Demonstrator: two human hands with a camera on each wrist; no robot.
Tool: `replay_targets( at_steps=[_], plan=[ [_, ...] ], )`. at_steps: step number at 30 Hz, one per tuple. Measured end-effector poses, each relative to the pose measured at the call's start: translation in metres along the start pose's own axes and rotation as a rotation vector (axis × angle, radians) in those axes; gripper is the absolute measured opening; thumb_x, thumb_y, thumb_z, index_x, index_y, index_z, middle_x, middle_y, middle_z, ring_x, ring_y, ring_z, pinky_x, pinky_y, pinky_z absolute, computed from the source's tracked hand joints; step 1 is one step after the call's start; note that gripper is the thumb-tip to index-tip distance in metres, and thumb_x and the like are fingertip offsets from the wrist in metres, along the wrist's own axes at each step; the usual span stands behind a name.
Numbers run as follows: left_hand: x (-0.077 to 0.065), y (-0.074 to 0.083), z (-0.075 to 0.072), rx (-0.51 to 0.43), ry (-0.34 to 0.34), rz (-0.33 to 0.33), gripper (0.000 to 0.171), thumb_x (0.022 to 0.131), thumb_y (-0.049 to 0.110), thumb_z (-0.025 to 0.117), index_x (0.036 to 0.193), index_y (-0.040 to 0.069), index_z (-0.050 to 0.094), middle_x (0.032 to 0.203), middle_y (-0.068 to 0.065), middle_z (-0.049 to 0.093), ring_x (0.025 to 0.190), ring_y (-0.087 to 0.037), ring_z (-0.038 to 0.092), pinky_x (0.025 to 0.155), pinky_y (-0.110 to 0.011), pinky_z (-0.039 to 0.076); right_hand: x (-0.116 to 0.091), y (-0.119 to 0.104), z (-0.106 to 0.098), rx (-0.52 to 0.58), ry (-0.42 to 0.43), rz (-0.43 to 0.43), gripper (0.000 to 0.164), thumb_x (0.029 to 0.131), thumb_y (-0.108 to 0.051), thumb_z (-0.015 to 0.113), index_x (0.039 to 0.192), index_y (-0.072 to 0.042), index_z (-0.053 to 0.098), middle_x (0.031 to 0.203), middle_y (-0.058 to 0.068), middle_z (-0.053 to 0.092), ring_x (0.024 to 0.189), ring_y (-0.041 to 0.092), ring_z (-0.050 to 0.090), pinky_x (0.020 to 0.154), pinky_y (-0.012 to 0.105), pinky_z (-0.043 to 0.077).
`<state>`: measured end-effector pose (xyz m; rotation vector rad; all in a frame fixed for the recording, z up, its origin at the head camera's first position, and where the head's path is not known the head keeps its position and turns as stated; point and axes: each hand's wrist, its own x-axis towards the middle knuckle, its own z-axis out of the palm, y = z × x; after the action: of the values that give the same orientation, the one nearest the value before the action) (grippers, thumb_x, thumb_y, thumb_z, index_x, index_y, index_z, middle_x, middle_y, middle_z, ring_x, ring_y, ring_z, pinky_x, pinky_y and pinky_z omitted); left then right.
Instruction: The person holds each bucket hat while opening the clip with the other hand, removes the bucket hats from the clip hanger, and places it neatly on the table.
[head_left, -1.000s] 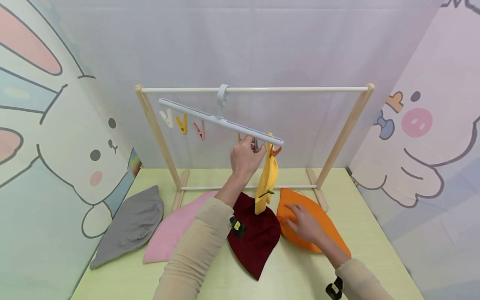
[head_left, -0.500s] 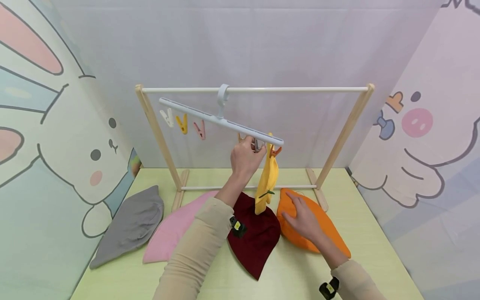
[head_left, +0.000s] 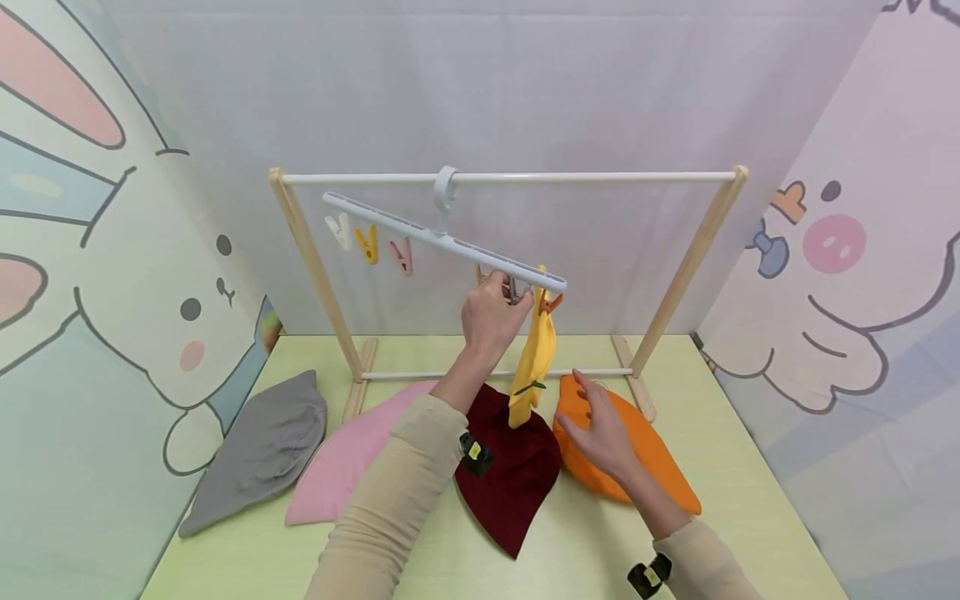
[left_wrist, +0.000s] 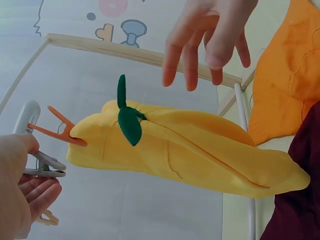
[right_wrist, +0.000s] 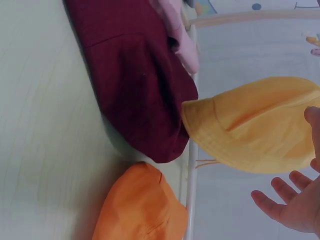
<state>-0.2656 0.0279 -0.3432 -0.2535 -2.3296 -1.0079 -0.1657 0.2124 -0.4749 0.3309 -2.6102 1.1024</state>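
A pale blue hanger (head_left: 390, 222) hooks over the rack's top bar, tilted down to the right. My left hand (head_left: 491, 317) pinches a grey clothespin (left_wrist: 47, 165) beneath the hanger's lower end. Beside it, an orange clothespin (left_wrist: 65, 135) grips a yellow bucket hat (left_wrist: 165, 150), which hangs with a green leaf tab (left_wrist: 131, 125) on it. My right hand (head_left: 603, 433) has its fingers spread and nothing in them. In the head view it appears over the orange hat (head_left: 648, 454); the left wrist view has it apart from the yellow hat.
On the table lie a maroon hat (head_left: 517, 483), a pink hat (head_left: 348, 458) and a grey hat (head_left: 266, 454). White, yellow and pink clothespins (head_left: 402, 257) hang from the hanger's left half. The wooden rack (head_left: 690, 262) stands behind the hats.
My right hand has moved slightly left and up from over the orange hat toward the yellow one, fingers extended. The left hand keeps its place; the hanger's left end has shifted slightly.
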Motion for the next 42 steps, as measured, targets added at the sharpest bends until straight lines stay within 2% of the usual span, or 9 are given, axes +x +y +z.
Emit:
replay_targets(
  at_steps=[6,10,13,20,25,32,36,42],
  plan=[
    [0.000,0.000,0.000,-0.012,-0.008,-0.027,0.022,0.079,0.032,0.067,0.080,0.012,0.059,0.072,0.000,0.066,0.061,-0.013,0.061,0.053,-0.025,0.046,0.003,-0.008,0.004,0.050,0.019,0.008,0.076,0.082,-0.025,0.068,0.144,-0.015,0.027,0.137,0.015,0.041,0.116,0.033,0.049,0.080,0.049,0.049],
    [0.000,-0.001,0.000,-0.009,-0.014,-0.040,0.023,0.079,0.033,0.068,0.081,0.012,0.059,0.072,0.001,0.066,0.062,-0.013,0.061,0.053,-0.026,0.046,0.003,-0.015,0.007,0.089,0.005,0.021,0.078,0.082,-0.026,0.069,0.145,-0.019,0.024,0.138,0.013,0.040,0.117,0.033,0.049,0.080,0.049,0.049],
    [0.000,-0.001,0.000,-0.005,-0.011,-0.033,0.023,0.079,0.033,0.068,0.082,0.012,0.059,0.072,0.000,0.066,0.062,-0.013,0.061,0.053,-0.025,0.046,0.004,-0.019,0.011,0.106,-0.001,0.012,0.079,0.081,-0.024,0.069,0.146,-0.020,0.023,0.139,0.012,0.038,0.117,0.034,0.049,0.079,0.049,0.050],
    [0.000,-0.001,0.000,0.021,-0.003,-0.014,0.024,0.080,0.033,0.068,0.082,0.011,0.059,0.072,0.000,0.066,0.062,-0.014,0.061,0.053,-0.024,0.046,0.008,-0.029,0.021,0.119,0.012,0.004,0.083,0.079,-0.020,0.071,0.146,-0.016,0.021,0.140,0.011,0.036,0.115,0.034,0.049,0.076,0.047,0.050],
    [-0.001,0.000,0.000,0.019,-0.002,-0.017,0.023,0.080,0.033,0.067,0.082,0.011,0.059,0.073,0.000,0.067,0.063,-0.014,0.061,0.053,-0.024,0.046,0.011,-0.036,0.030,0.129,0.058,0.005,0.086,0.078,-0.022,0.072,0.146,-0.013,0.020,0.138,0.014,0.037,0.114,0.035,0.050,0.073,0.046,0.051],
    [-0.002,0.001,-0.001,0.006,0.001,-0.018,0.023,0.080,0.033,0.067,0.081,0.012,0.059,0.072,0.000,0.067,0.064,-0.014,0.062,0.054,-0.025,0.046,0.013,-0.046,0.040,0.117,0.116,0.081,0.090,0.077,-0.026,0.071,0.147,-0.019,0.015,0.140,0.009,0.035,0.114,0.031,0.049,0.073,0.044,0.052],
    [-0.002,0.000,-0.001,0.007,-0.001,-0.019,0.023,0.080,0.033,0.067,0.081,0.012,0.059,0.072,0.000,0.066,0.064,-0.014,0.061,0.055,-0.025,0.046,0.016,-0.048,0.044,0.106,0.152,0.093,0.093,0.076,-0.027,0.072,0.148,-0.016,0.014,0.139,0.011,0.035,0.114,0.035,0.050,0.071,0.044,0.052],
    [-0.002,-0.001,-0.001,0.011,0.004,-0.009,0.023,0.080,0.032,0.068,0.081,0.011,0.059,0.072,0.000,0.067,0.063,-0.014,0.061,0.053,-0.024,0.046,0.022,-0.051,0.048,0.107,0.190,0.091,0.095,0.075,-0.023,0.073,0.148,-0.017,0.013,0.136,0.012,0.037,0.109,0.030,0.053,0.070,0.039,0.053]
  ],
)
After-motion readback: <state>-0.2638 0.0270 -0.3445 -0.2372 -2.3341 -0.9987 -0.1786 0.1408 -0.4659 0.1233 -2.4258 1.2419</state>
